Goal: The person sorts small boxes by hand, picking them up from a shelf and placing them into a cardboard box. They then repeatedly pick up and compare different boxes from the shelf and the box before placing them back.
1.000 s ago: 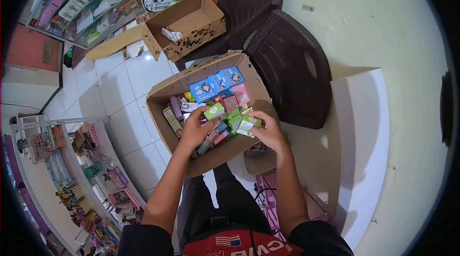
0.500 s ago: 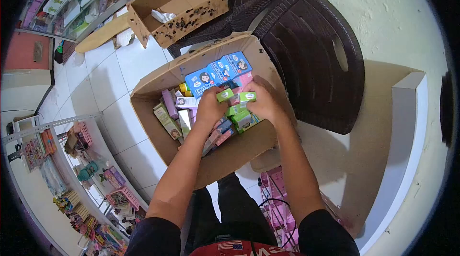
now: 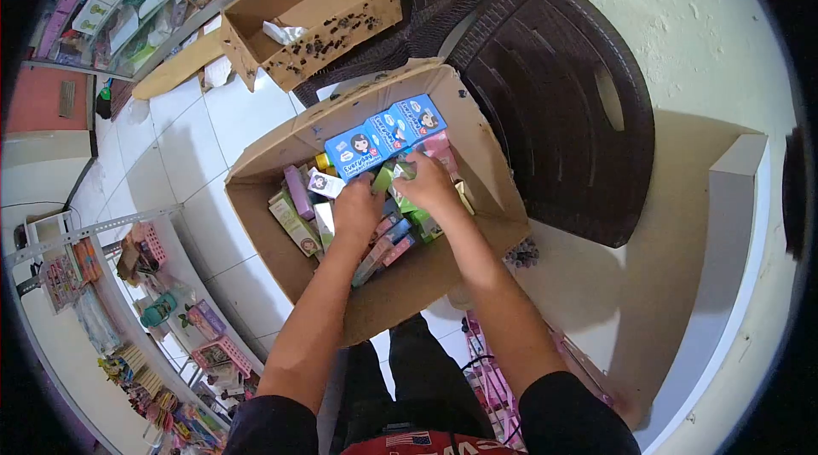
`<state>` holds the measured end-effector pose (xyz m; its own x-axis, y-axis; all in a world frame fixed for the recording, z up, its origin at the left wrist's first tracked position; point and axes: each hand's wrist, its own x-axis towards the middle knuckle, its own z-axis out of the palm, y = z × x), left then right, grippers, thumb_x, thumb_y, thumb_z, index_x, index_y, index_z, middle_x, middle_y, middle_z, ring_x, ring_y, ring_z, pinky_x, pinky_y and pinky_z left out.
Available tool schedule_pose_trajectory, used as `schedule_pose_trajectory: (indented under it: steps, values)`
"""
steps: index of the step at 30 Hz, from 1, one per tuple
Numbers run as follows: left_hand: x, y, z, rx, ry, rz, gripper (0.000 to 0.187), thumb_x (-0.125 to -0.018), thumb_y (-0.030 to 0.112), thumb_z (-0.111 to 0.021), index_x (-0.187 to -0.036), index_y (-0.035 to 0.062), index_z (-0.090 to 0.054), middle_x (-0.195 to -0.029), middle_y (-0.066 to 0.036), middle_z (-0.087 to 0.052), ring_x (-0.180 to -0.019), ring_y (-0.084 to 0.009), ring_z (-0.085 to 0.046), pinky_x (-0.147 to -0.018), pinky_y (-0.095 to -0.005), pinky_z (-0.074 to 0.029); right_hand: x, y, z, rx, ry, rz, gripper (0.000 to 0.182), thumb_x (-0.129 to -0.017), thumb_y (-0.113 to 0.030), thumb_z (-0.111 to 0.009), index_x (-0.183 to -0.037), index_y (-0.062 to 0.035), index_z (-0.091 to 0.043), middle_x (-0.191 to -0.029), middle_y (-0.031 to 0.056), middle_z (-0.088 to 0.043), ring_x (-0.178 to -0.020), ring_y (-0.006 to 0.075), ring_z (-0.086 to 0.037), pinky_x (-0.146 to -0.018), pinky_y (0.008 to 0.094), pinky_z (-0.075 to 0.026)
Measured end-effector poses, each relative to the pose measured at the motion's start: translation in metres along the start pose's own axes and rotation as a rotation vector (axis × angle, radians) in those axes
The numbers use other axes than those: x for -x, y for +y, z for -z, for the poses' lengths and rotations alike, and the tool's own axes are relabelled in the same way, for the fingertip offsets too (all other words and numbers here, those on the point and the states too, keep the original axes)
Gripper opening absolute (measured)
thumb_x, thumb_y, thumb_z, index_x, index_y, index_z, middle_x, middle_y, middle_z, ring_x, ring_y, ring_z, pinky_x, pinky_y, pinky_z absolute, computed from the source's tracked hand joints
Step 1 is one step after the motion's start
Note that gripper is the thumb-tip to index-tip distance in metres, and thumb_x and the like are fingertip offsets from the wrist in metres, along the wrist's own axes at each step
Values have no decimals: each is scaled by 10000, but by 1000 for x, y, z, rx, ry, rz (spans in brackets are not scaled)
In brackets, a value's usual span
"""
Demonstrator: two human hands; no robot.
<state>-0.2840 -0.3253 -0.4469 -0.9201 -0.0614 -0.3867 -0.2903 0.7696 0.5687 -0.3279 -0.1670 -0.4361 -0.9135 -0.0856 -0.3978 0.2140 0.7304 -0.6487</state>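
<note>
Both hands are inside a large cardboard box (image 3: 434, 285) full of small product packets. My left hand (image 3: 358, 210) is closed around a small green box (image 3: 383, 179). Close beside it, my right hand (image 3: 424, 186) pinches another green-and-white box (image 3: 405, 171), partly hidden by the fingers. Three blue boxes (image 3: 385, 137) printed with a cartoon girl's face lie in a row just beyond my hands. Left of my left hand are a white carton (image 3: 325, 183), a purple carton (image 3: 298, 191) and a long pale-green carton (image 3: 294, 223). Blue and pink cartons (image 3: 388, 249) lie between my forearms.
A smaller cardboard box (image 3: 315, 16) with crumpled white paper stands beyond the large one. A dark brown plastic chair (image 3: 554, 106) is at the right, beside a pale wall. Shelves with hanging goods (image 3: 162, 310) line the left, and a glass display case (image 3: 136, 12) stands upper left.
My right hand has moved left and slightly down, bringing its green box close to the left one. My left hand has shifted slightly left and down. The green boxes are now more covered by fingers.
</note>
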Motion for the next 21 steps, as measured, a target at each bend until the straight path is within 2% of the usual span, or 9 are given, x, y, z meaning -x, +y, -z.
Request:
schedule_pose_trajectory:
  steps: [3,7,10,13,16,18,19,21]
  values:
    - [0,-5,2,14,-6,-17,323,-814,177,-698,-1094,22,-658,-957,-223,-694,-882,-384,-682,-787,-479,-547,4,-3,-5,47,-37,-19,416,-697,-244,-738,-1004,24,-655,-986,273,-678,-972,430,-649,-870,477,-514]
    - [-1,-6,4,49,-17,-36,341,-812,165,-690,-1122,28,-655,-958,-214,-700,-879,-372,-686,-781,-476,-547,4,-1,-13,56,-54,-90,420,-717,-262,-739,-1014,25,-664,-996,272,-679,-973,424,-654,-869,474,-519]
    - [0,-7,4,111,-6,-57,349,-808,169,-695,-1122,23,-657,-944,-215,-703,-877,-375,-685,-779,-469,-544,1,3,-16,104,-150,-133,458,-734,-278,-735,-1070,27,-674,-1028,257,-683,-993,395,-660,-878,443,-517]
    - [2,-4,7,207,5,-44,348,-816,188,-707,-1115,15,-661,-938,-205,-707,-869,-360,-693,-769,-448,-545,3,8,-22,110,-91,-76,415,-785,-293,-714,-1064,11,-666,-1024,255,-682,-990,407,-657,-873,480,-519]
    - [3,-3,13,311,0,11,335,-834,210,-710,-1104,16,-669,-934,-191,-710,-854,-336,-700,-763,-428,-546,8,8,-19,26,14,-40,409,-816,-305,-697,-1091,-4,-665,-1001,241,-690,-955,390,-671,-845,456,-529]
    - [6,-8,16,330,14,-6,359,-855,228,-706,-1137,11,-655,-920,-179,-712,-840,-308,-705,-759,-406,-548,16,10,-9,-170,10,-57,411,-841,-333,-682,-1094,-10,-662,-974,225,-695,-916,363,-683,-807,425,-533]
    - [8,-7,20,382,-2,-1,374,-864,232,-699,-1157,5,-644,-921,-179,-712,-841,-301,-707,-760,-398,-548,24,2,2,-185,19,-55,403,-858,-333,-680,-1092,-5,-655,-944,204,-697,-893,329,-689,-779,400,-532]
    - [16,-2,31,445,-41,14,419,-893,250,-677,-1211,-15,-610,-942,-178,-714,-851,-277,-708,-763,-377,-548,41,-2,15,-212,54,-32,384,-867,-315,-677,-1090,-4,-651,-927,195,-695,-878,324,-685,-772,399,-530]
